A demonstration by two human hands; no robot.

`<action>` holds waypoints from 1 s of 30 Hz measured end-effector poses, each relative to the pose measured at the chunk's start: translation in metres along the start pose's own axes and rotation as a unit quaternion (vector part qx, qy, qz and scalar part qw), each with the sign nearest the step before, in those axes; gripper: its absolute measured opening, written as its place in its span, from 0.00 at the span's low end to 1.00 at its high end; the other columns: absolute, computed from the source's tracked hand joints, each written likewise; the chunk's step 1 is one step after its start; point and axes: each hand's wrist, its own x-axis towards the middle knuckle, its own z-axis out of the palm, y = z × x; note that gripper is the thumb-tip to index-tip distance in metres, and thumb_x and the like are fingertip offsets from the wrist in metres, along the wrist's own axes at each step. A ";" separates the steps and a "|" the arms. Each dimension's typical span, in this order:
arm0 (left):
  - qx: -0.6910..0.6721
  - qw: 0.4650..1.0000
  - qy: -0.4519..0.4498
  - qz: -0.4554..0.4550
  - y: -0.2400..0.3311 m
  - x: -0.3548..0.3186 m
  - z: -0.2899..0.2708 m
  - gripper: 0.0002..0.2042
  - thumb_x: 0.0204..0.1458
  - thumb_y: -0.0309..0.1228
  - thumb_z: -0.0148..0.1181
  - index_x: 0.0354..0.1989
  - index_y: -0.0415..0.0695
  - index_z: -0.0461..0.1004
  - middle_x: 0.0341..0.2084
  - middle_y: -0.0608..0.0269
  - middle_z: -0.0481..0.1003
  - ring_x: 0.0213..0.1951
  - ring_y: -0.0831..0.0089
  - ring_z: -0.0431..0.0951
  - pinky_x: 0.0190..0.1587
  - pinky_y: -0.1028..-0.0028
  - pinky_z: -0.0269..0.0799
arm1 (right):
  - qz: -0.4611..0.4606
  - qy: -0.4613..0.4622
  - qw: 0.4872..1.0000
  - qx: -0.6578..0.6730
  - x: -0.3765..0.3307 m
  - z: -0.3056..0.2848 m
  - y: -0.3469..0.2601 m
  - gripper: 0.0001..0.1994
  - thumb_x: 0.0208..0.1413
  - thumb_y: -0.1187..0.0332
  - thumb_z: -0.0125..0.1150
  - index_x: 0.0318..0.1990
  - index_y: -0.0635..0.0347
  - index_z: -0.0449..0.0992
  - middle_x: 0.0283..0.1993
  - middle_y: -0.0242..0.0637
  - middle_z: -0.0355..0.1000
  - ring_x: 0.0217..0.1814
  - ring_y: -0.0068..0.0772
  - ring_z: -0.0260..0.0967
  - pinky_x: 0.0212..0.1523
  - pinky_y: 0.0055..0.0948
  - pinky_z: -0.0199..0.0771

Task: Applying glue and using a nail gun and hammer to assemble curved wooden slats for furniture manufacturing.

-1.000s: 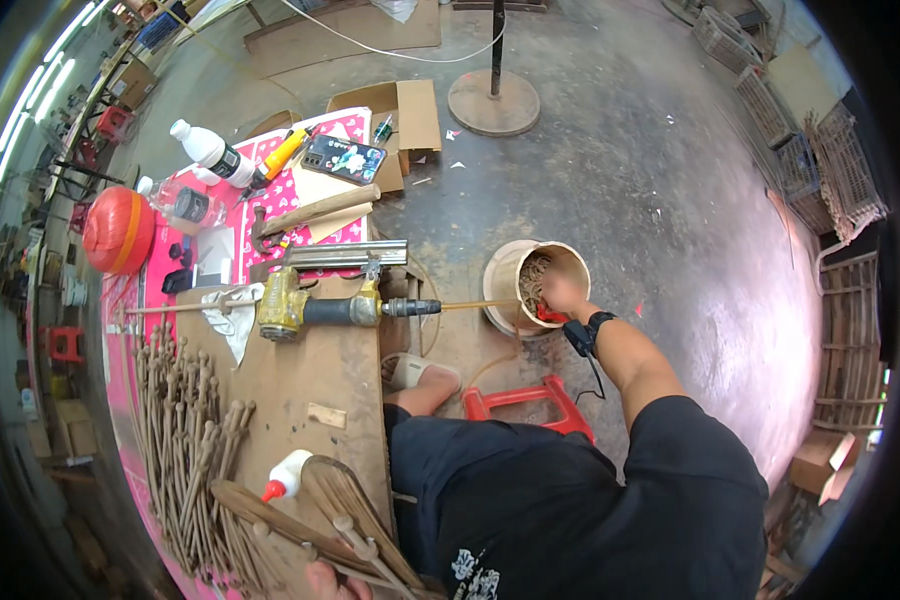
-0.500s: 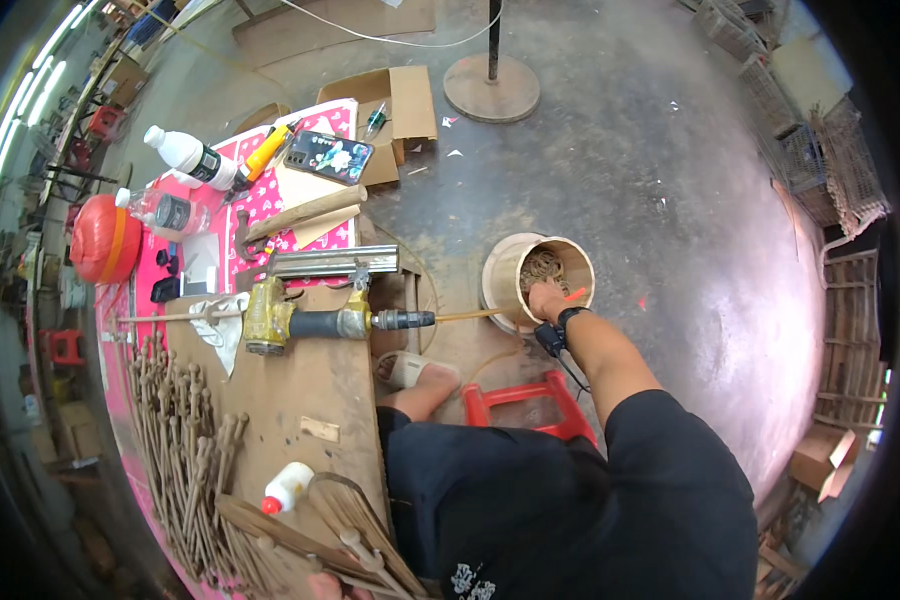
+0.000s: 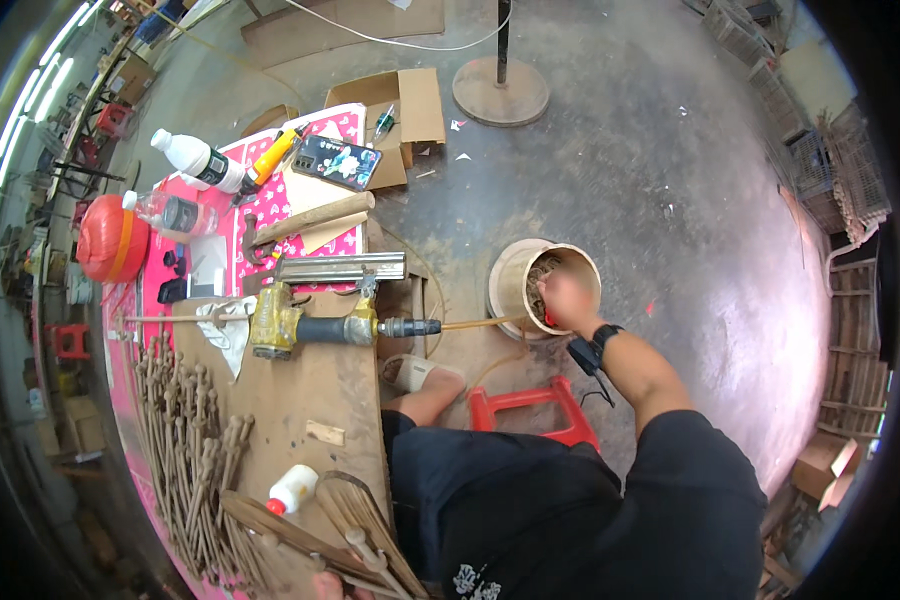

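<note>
My right hand (image 3: pixel 570 295) reaches into the mouth of a round, light wooden bucket (image 3: pixel 511 285). It is smeared by motion, so its fingers do not show clearly. Inside the bucket lies a heap of small brownish pieces (image 3: pixel 542 268), too small to name. At the lower edge, fingertips of my left hand (image 3: pixel 328 586) curl against brown slatted wooden pieces (image 3: pixel 358 510); most of that hand is cut off. A pale round-headed peg (image 3: pixel 362 545) lies among these pieces. Beside them are a white glue bottle with a red cap (image 3: pixel 295 487) and many thin knobbed wooden sticks (image 3: pixel 185 450).
A yellow and black power tool (image 3: pixel 315 328) lies across the table with a hose at its end. Beyond are a hammer (image 3: pixel 310 218), a phone (image 3: pixel 338 162), bottles (image 3: pixel 195 158) and a cardboard box (image 3: pixel 420 105). A red stool (image 3: pixel 530 396) stands by my leg.
My right hand has shifted within the bucket mouth toward its right rim and is now blurred. My left hand stays at the wooden pieces. The whole view has shifted slightly.
</note>
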 end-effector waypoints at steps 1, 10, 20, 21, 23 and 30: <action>-0.006 1.000 -0.003 0.006 -0.002 0.001 -0.003 0.23 0.70 0.48 0.55 0.58 0.39 0.74 0.44 0.55 0.79 0.43 0.69 0.79 0.43 0.70 0.75 | -0.024 -0.004 1.000 0.009 -0.007 -0.013 -0.008 0.11 0.60 0.62 0.66 0.41 0.61 0.83 0.42 0.47 0.83 0.45 0.48 0.81 0.48 0.43 0.80; -0.069 0.995 -0.065 -0.009 -0.011 0.000 -0.004 0.25 0.66 0.39 0.58 0.63 0.33 0.67 0.47 0.40 0.80 0.44 0.53 0.83 0.50 0.59 0.81 | -0.074 -0.129 0.904 0.400 -0.119 -0.106 -0.208 0.08 0.62 0.76 0.67 0.46 0.62 0.78 0.40 0.27 0.77 0.41 0.15 0.73 0.44 0.20 0.75; -0.136 0.966 -0.212 0.061 0.035 -0.018 0.030 0.34 0.65 0.44 0.64 0.69 0.33 0.60 0.47 0.47 0.80 0.50 0.61 0.82 0.56 0.64 0.78 | -0.332 -0.596 0.623 0.382 -0.254 -0.065 -0.381 0.20 0.67 0.71 0.64 0.64 0.62 0.71 0.51 0.33 0.75 0.49 0.22 0.73 0.53 0.27 0.76; -0.131 0.966 -0.214 0.055 0.037 -0.021 0.027 0.35 0.64 0.45 0.65 0.70 0.33 0.60 0.47 0.49 0.80 0.50 0.63 0.82 0.56 0.65 0.78 | -0.338 -0.602 0.618 0.377 -0.259 -0.064 -0.386 0.20 0.67 0.71 0.64 0.64 0.62 0.71 0.51 0.33 0.75 0.49 0.22 0.73 0.53 0.27 0.76; -0.147 0.959 -0.233 0.071 0.040 -0.023 0.020 0.35 0.64 0.45 0.65 0.71 0.34 0.60 0.49 0.50 0.79 0.50 0.64 0.82 0.57 0.66 0.77 | -0.371 -0.585 0.638 0.337 -0.268 -0.065 -0.392 0.19 0.70 0.66 0.62 0.64 0.62 0.70 0.52 0.33 0.75 0.48 0.22 0.72 0.53 0.27 0.76; -0.164 0.950 -0.261 0.051 0.040 -0.016 0.005 0.31 0.68 0.42 0.60 0.72 0.38 0.59 0.49 0.52 0.79 0.51 0.66 0.81 0.57 0.68 0.76 | -0.345 -0.528 0.697 0.343 -0.291 -0.064 -0.403 0.17 0.68 0.67 0.64 0.60 0.63 0.73 0.46 0.31 0.76 0.44 0.19 0.72 0.47 0.25 0.77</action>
